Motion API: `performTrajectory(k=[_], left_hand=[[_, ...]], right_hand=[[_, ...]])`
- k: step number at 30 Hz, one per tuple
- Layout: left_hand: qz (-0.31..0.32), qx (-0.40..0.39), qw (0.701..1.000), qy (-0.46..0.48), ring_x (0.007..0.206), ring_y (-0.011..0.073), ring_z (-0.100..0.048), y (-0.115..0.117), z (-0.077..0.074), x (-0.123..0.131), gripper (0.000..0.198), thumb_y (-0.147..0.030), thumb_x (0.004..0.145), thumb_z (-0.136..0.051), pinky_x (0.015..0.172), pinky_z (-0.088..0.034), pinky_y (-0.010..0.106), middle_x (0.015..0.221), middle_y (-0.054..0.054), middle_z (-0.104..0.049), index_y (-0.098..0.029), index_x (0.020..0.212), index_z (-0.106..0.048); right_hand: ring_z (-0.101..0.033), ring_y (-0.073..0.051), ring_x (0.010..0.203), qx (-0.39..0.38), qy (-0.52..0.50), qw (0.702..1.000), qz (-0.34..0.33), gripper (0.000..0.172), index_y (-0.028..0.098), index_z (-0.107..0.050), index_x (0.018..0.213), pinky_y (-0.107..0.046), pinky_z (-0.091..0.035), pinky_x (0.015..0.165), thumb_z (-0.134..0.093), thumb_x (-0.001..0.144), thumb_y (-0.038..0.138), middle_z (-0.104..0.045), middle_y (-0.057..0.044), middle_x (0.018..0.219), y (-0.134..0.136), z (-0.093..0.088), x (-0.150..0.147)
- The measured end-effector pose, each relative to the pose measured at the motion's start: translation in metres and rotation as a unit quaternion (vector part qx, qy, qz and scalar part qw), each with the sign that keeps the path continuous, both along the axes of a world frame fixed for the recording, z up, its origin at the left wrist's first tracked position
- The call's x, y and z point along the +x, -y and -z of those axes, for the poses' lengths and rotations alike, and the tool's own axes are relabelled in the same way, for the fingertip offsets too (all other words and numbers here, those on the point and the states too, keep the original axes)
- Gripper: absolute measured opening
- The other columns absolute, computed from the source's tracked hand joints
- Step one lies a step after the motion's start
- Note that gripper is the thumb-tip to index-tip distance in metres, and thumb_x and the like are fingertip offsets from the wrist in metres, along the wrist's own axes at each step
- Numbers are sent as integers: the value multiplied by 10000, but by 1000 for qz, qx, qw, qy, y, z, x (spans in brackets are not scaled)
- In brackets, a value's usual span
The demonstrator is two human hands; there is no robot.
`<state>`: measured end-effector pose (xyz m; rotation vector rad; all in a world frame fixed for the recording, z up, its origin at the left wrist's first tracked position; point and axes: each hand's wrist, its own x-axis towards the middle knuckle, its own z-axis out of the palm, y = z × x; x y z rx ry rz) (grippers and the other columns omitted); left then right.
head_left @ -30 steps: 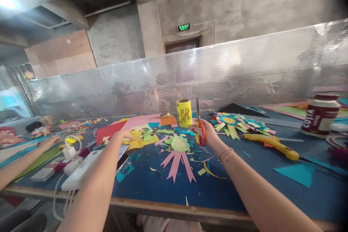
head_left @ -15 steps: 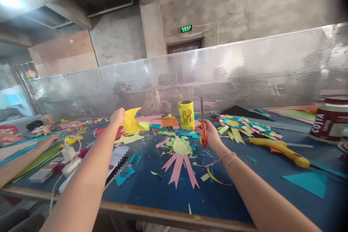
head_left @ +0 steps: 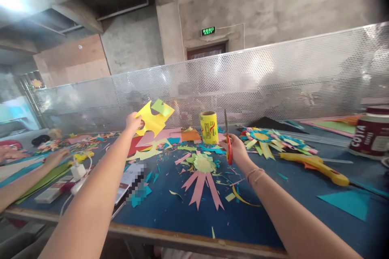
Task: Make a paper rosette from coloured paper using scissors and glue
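My left hand [head_left: 134,122] pinches a yellow sheet of paper [head_left: 150,120] with curved cut-outs, raised above the paper scraps. A light green piece of paper [head_left: 163,107] overlaps its far right corner. In my right hand [head_left: 235,147] is a pair of scissors [head_left: 229,149] with red handles, its blades pointing up. Between the hands stands a yellow tape roll [head_left: 209,127] on its end. Below the roll, a paper rosette [head_left: 203,163] with a pale green centre and pink forked tails [head_left: 199,192] lies on the blue table.
At the right are finished-looking rosettes [head_left: 264,137], a yellow glue gun [head_left: 316,166] and a brown jar [head_left: 369,133]. A phone [head_left: 129,180] lies by my left forearm. Another person's arm [head_left: 45,168] reaches in from the left. A perforated metal screen [head_left: 273,77] runs behind.
My left hand has lifted the yellow paper up from the scraps and turned it, with the light green piece rising too. My right hand with the scissors has hardly moved.
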<state>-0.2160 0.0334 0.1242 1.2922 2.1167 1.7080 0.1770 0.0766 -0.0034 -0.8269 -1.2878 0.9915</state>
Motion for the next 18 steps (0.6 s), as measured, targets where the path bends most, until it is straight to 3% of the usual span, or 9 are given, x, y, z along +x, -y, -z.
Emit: performTrajectory(k=[3,5,10,12,14,16,18], left_hand=[[13,3,1000,-5,669,146,-661,-6,5,9,248,-179,851,-430,609,-517,247,906,85,-679,-165,1070,-545],[-19,-30,998,-52,690,149,-664,-8,5,13,262,-152,836,-431,621,-516,241,886,88,-676,-152,1073,-544],[-122,-95,970,-186,999,265,-618,5,7,9,311,-67,753,-471,834,-485,339,1045,175,-619,-107,1051,-551],[-131,-127,930,-318,1042,286,-596,16,10,4,306,-63,768,-436,886,-455,371,1107,174,-586,-125,1043,-557],[-136,-147,897,-394,1009,298,-606,24,11,0,307,-69,803,-371,872,-454,395,1100,178,-578,-128,1040,-557],[-153,-138,895,-396,998,302,-607,28,9,-3,322,-59,814,-321,856,-458,393,1057,186,-591,-118,1017,-563],[-164,-111,915,-352,1021,294,-597,28,4,-2,304,-65,809,-340,855,-460,370,1032,181,-608,-119,1001,-570]], right_hand=[[-607,-162,553,-10,-21,999,-29,379,234,-519,849,-292,-517,520,-673,508,182,-591,35,639,1,-1,1],[-624,-170,566,-14,-44,997,-55,373,238,-504,847,-298,-524,544,-650,510,172,-600,37,635,1,0,-1],[-632,-183,591,19,1,998,-56,389,240,-517,855,-283,-508,519,-698,511,232,-624,35,620,-1,3,-3],[-607,-166,560,38,29,998,-33,396,235,-525,847,-264,-481,493,-721,506,274,-618,39,602,-3,4,-1],[-581,-150,545,52,46,997,-26,402,227,-533,838,-253,-457,492,-735,500,307,-606,41,589,-4,5,-1],[-563,-143,544,59,53,996,-34,398,224,-535,818,-254,-446,503,-743,497,335,-591,42,582,-3,4,-1],[-543,-133,530,54,52,996,-43,402,223,-531,801,-254,-437,502,-752,493,355,-569,48,575,1,2,-3]])
